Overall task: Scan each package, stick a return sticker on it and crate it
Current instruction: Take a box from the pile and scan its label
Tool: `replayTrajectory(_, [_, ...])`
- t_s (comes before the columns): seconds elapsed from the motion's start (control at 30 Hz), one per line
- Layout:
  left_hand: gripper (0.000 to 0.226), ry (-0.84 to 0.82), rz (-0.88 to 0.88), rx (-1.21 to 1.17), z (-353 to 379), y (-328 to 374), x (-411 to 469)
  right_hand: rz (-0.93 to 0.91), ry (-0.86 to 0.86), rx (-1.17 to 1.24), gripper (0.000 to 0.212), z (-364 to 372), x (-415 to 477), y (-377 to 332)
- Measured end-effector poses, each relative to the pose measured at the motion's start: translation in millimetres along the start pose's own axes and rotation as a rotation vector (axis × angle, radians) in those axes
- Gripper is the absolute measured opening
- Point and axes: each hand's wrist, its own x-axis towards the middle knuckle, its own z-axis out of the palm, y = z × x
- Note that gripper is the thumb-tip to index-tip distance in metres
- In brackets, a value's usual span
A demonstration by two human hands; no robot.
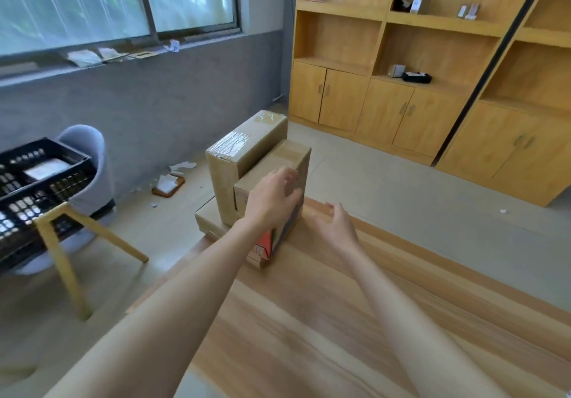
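Cardboard package [276, 163], the nearest of the stack, stands at the far left corner of the wooden table [309, 320], with red print low on its near face.

**Hands.** The left hand [272, 201] lies over the package's upper near edge with the fingers bent onto the top. Blur prevents saying whether a grip has closed. The right hand [337, 225] is spread, holds nothing, and is just beside the package's right face without touching it.

**Step in hand (judgement).** Taking this package off the stack for scanning.
- Bring the right palm flat against the right face, so that both hands carry it.
- Lift straight up and towards the body. Dragging it sideways could disturb the neighbours.

**Adjacent items.**
- A taller taped box [247, 147] stands upright directly behind and to the left, touching or nearly touching the package. It may topple once its support is gone.
- A flat box [205, 220] lies under that side and juts past the table edge.

**Surroundings.**
- A black slatted crate [74, 159] sits on a grey chair [89, 141], left of the table and well apart from it. Something pale already lies inside.
- Paper scraps and a brown tray [168, 186] litter the floor by the wall.
- The wooden shelving [432, 51] beyond holds a black device [416, 77] that cannot be identified.
- No scanner or stickers are visible.
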Motion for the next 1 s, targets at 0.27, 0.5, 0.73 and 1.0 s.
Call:
replayTrajectory(0.27, [0.047, 0.140, -0.183, 0.084, -42, -48, -8, -0.085, -0.061, -0.003, 0.058, 28, 5, -41])
replayTrajectory(0.5, [0.070, 0.015, -0.385, -0.122, -38, -71, -14, -0.052, -0.095, 0.031, 0.070, 45, 9, -54])
replayTrajectory(0.73, [0.076, -0.055, -0.425, -0.255, -21, -81, -12, 0.043, -0.105, 0.112, 0.072, 53, 15, -57])
replayTrajectory(1.0, [0.068, -0.075, -0.369, -0.279, -16, -75, -12, 0.097, -0.112, 0.167, 0.067, 59, 16, -56])
